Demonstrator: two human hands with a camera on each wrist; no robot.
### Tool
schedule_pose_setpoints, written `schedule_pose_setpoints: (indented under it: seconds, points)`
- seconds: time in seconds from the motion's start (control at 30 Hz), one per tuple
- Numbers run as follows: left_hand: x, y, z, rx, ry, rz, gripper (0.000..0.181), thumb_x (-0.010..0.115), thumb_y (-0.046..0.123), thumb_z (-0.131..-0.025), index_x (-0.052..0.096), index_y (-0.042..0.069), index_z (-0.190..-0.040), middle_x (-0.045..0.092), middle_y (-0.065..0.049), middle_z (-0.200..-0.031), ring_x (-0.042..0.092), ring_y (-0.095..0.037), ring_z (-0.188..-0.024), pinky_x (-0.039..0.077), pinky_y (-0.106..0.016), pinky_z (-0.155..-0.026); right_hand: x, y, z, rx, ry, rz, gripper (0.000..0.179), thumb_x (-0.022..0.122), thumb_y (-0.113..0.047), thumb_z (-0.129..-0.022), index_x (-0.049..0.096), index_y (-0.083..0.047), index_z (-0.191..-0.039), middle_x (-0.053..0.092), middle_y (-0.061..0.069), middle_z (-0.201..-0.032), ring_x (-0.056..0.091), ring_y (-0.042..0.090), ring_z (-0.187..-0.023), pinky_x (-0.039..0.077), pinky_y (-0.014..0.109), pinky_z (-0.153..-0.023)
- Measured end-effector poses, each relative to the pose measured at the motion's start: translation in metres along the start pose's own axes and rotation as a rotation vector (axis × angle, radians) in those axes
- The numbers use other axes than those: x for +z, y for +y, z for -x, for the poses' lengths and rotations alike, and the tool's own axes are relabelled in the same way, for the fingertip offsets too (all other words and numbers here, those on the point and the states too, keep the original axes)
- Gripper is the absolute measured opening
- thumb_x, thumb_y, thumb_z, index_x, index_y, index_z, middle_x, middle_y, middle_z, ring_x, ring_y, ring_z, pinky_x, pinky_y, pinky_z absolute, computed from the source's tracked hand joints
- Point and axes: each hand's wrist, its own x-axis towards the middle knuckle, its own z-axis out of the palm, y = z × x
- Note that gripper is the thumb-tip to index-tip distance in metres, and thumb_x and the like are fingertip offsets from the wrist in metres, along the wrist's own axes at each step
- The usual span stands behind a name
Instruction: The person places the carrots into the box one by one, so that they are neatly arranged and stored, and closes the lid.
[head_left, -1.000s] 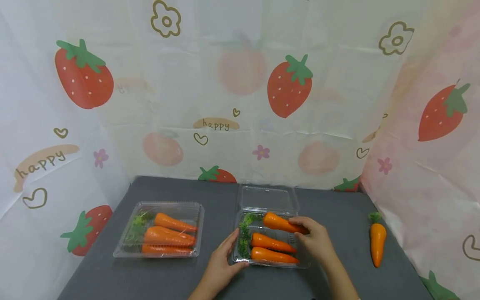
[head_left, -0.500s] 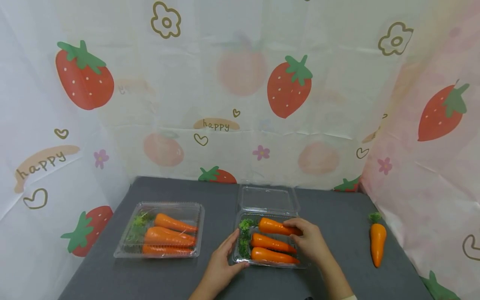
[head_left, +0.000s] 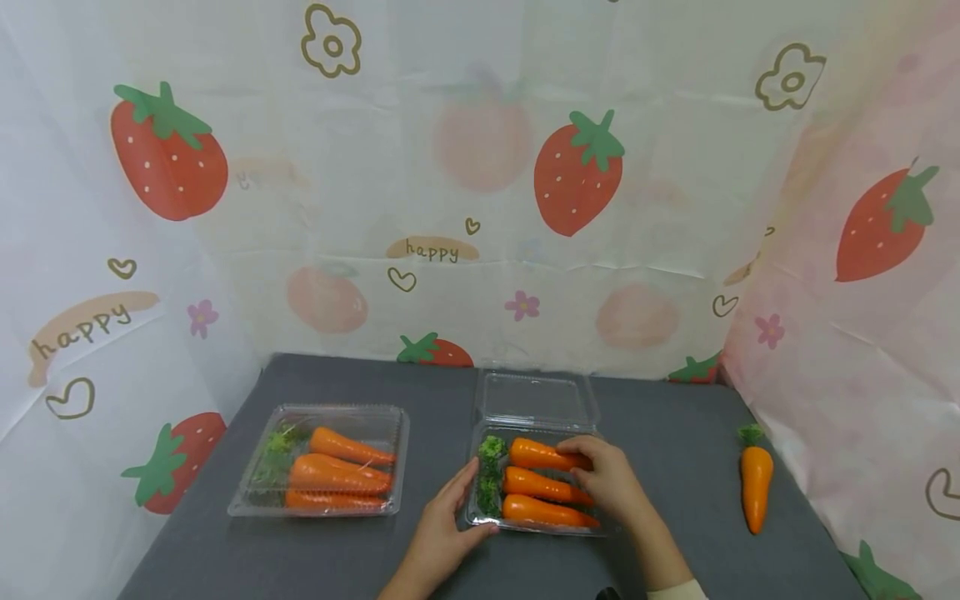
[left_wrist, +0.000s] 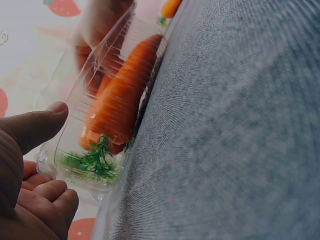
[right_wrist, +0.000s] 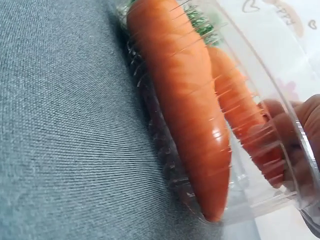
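Observation:
My right hand (head_left: pixel 609 479) pinches the narrow end of an orange carrot (head_left: pixel 534 453) inside an uncovered clear plastic box (head_left: pixel 474 515). Two more carrots lie nearer me in that box, one in the middle (head_left: pixel 542 483) and one at the front (head_left: pixel 543 509), their green tops (head_left: pixel 489 487) toward the left wall. With thumb and fingers spread, my left hand (head_left: pixel 442 533) rests against the box's left front corner; the left wrist view shows its thumb (left_wrist: pixel 45 122) at the rim. Through the clear wall in the right wrist view, right-hand fingers (right_wrist: pixel 282 125) reach down to the carrot's tip.
The box's clear lid (head_left: pixel 536 398) lies folded back behind it. Left of it stands a covered clear box (head_left: pixel 251 502) holding several carrots. A single carrot (head_left: pixel 755 487) lies at the right of the grey table (head_left: pixel 435 400). A strawberry-print cloth (head_left: pixel 450 292) hangs behind.
My right hand has moved left and slightly down with the carrot, which now lies lined up beside the other two in the box. The left hand has stayed put.

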Motion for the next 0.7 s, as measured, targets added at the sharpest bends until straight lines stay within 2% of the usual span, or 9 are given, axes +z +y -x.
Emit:
schedule_pose_setpoints:
  seconds: [0.43, 0.7]
  points:
    - [0.0012, -0.0009, 0.0, 0.03, 0.026, 0.001, 0.094, 0.09, 0.009, -0.077, 0.041, 0.003, -0.156, 0.041, -0.015, -0.161, 0.044, -0.034, -0.144, 0.043, -0.05, -0.114, 0.0062, -0.0013, -0.0057, -0.003, -0.018, 0.043, 0.039, 0.074, 0.012, -0.085, 0.077, -0.017, -0.112, 0.072, -0.002, -0.116, 0.067, 0.023, -0.11, 0.059, 0.045, -0.095]
    - [0.0015, -0.0007, 0.0005, 0.044, 0.038, -0.011, 0.094, 0.091, 0.012, -0.076, 0.042, 0.002, -0.155, 0.043, -0.016, -0.16, 0.045, -0.038, -0.143, 0.044, -0.055, -0.112, 0.0079, -0.0011, -0.007, -0.003, -0.048, 0.082, 0.038, 0.074, 0.009, -0.086, 0.077, -0.018, -0.112, 0.072, -0.004, -0.113, 0.067, 0.022, -0.109, 0.059, 0.045, -0.095]
